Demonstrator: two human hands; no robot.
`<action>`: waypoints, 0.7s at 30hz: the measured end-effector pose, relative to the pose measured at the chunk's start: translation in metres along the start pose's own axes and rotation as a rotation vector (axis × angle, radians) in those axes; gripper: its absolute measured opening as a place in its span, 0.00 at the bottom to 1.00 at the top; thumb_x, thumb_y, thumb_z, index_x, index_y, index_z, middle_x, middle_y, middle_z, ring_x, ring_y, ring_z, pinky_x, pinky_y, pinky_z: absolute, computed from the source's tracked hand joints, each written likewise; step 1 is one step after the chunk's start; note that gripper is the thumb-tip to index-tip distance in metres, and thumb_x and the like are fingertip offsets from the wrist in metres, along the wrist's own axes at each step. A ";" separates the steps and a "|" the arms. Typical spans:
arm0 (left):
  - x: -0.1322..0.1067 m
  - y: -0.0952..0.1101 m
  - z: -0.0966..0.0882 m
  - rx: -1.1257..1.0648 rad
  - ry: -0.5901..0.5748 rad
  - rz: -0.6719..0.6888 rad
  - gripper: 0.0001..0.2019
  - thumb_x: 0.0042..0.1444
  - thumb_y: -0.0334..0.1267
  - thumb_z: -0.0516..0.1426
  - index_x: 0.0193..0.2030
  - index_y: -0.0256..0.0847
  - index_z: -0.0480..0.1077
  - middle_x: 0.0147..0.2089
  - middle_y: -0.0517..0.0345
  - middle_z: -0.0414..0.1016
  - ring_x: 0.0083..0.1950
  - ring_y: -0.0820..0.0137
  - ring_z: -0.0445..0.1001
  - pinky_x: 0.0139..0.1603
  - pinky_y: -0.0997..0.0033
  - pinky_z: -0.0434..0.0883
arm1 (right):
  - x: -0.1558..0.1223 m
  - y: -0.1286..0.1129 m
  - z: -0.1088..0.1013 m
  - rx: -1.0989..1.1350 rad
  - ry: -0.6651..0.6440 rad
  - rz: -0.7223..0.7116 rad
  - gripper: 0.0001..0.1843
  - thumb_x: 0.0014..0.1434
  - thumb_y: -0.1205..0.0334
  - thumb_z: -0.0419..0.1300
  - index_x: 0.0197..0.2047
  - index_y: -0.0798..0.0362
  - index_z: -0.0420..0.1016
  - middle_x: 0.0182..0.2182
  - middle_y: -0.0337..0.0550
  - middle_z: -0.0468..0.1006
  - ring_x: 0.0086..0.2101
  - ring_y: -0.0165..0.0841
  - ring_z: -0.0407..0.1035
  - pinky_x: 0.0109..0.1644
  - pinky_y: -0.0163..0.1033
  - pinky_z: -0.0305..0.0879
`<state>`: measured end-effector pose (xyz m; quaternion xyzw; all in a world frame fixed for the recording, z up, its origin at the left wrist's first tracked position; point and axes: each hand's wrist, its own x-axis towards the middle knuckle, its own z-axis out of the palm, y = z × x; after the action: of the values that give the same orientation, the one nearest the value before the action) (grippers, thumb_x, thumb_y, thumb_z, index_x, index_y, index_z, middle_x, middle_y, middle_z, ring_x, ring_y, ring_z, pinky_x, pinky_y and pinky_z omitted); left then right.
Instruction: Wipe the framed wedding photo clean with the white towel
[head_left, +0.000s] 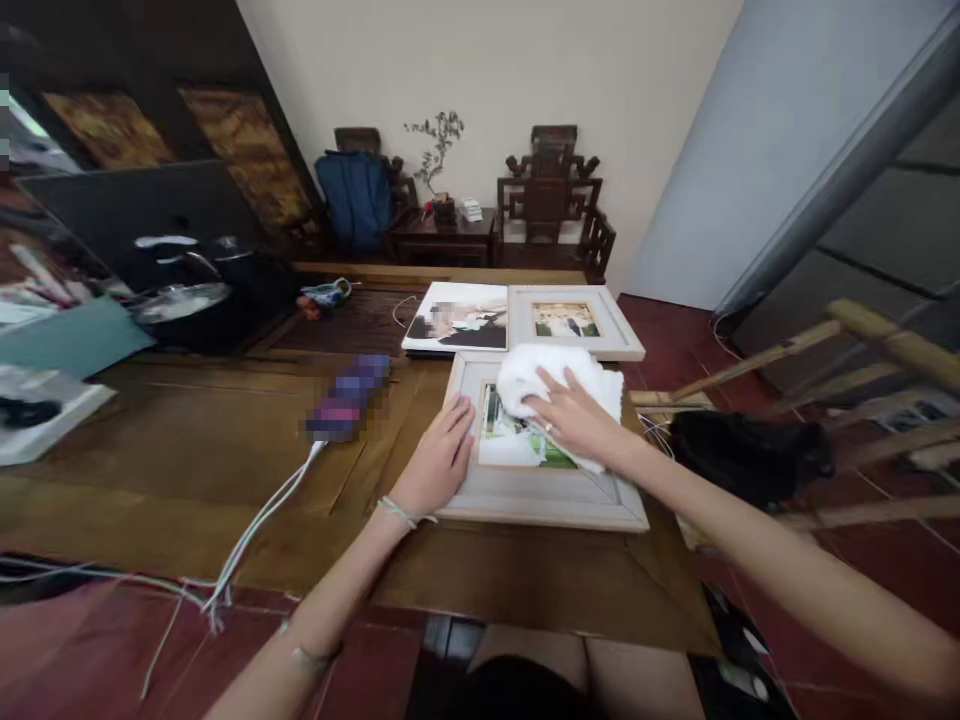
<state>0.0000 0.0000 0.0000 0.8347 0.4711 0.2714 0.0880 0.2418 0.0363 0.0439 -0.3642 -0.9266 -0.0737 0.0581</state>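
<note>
**Centre frame: both hands on the nearest picture frame**

Just right of centre, on the wooden table [187,450], our nearest picture frame [540,500] lay on its back with the photo facing up. Its lower edge was close to the table's near edge, where both arms reached it easily. Our left hand [439,455] rested on the frame's left border, palm down, fingers straight and together, gripping nothing. We judged that it pinned the frame against sliding. Our right hand [574,420] lay spread over a white cloth [555,375], fingers extended and pressing down rather than curled round it. The bunched cloth therefore sat between palm and photo face, covering the photo's upper right.

Directly above these in the picture, a second frame [622,335] and an unframed print [457,320] lay side by side, apart from our hands. Left of centre lay a blurred purple object [349,397], with white cables [255,525] trailing off the table toward the lower left. Toward the right edge a black bundle [750,460] sat beside the table among pale poles.
</note>
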 end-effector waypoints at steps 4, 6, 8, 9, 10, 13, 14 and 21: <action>-0.002 0.001 -0.002 -0.023 0.006 -0.009 0.22 0.64 0.35 0.44 0.62 0.29 0.60 0.65 0.39 0.59 0.69 0.60 0.50 0.67 0.53 0.55 | 0.027 0.021 -0.006 0.001 0.015 0.120 0.18 0.66 0.64 0.46 0.55 0.54 0.67 0.58 0.52 0.67 0.64 0.52 0.40 0.60 0.70 0.39; -0.002 0.002 -0.003 -0.034 0.009 -0.012 0.22 0.64 0.35 0.44 0.62 0.29 0.59 0.65 0.39 0.59 0.69 0.60 0.50 0.67 0.52 0.54 | 0.027 0.015 -0.010 0.056 -0.020 0.132 0.18 0.66 0.64 0.45 0.56 0.54 0.67 0.54 0.53 0.71 0.64 0.52 0.38 0.60 0.71 0.37; -0.002 0.002 -0.002 -0.042 0.013 -0.014 0.22 0.64 0.36 0.44 0.62 0.30 0.59 0.65 0.40 0.59 0.70 0.60 0.50 0.68 0.52 0.53 | 0.018 -0.002 -0.017 0.139 -0.088 0.105 0.18 0.64 0.66 0.46 0.55 0.55 0.68 0.51 0.54 0.73 0.64 0.51 0.38 0.60 0.71 0.37; -0.002 0.002 -0.002 -0.044 0.014 -0.013 0.22 0.64 0.36 0.44 0.63 0.30 0.59 0.65 0.40 0.59 0.70 0.60 0.49 0.68 0.52 0.53 | 0.010 -0.014 -0.022 0.188 -0.128 0.088 0.18 0.63 0.68 0.47 0.53 0.55 0.69 0.50 0.54 0.74 0.64 0.51 0.39 0.60 0.70 0.38; -0.001 0.002 -0.002 -0.046 0.016 -0.014 0.22 0.64 0.36 0.44 0.63 0.30 0.59 0.66 0.40 0.58 0.70 0.60 0.49 0.68 0.52 0.53 | 0.000 -0.027 -0.029 0.242 -0.171 0.070 0.18 0.62 0.69 0.47 0.52 0.55 0.69 0.50 0.54 0.74 0.64 0.50 0.40 0.61 0.69 0.39; -0.001 0.002 -0.001 -0.052 0.015 -0.028 0.22 0.64 0.36 0.44 0.62 0.30 0.59 0.66 0.40 0.58 0.70 0.60 0.49 0.68 0.52 0.53 | -0.031 -0.068 -0.050 0.403 -0.267 0.043 0.17 0.61 0.69 0.47 0.51 0.52 0.70 0.51 0.51 0.74 0.64 0.49 0.44 0.61 0.66 0.45; -0.001 0.002 -0.001 -0.060 0.014 -0.037 0.22 0.64 0.37 0.44 0.62 0.30 0.60 0.66 0.40 0.58 0.70 0.61 0.49 0.68 0.52 0.52 | -0.040 -0.080 -0.056 0.443 -0.283 0.031 0.18 0.62 0.69 0.47 0.51 0.50 0.70 0.51 0.49 0.73 0.63 0.48 0.45 0.61 0.66 0.46; 0.000 0.010 -0.010 -0.348 0.074 -0.189 0.25 0.65 0.44 0.40 0.64 0.33 0.58 0.67 0.46 0.56 0.69 0.65 0.50 0.69 0.57 0.48 | -0.040 -0.114 -0.048 0.370 -0.212 -0.093 0.18 0.60 0.68 0.49 0.53 0.51 0.68 0.64 0.48 0.58 0.63 0.58 0.39 0.57 0.75 0.43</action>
<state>0.0025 -0.0068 0.0121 0.7484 0.4964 0.3695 0.2386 0.1961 -0.0816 0.0735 -0.3098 -0.9411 0.1338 0.0226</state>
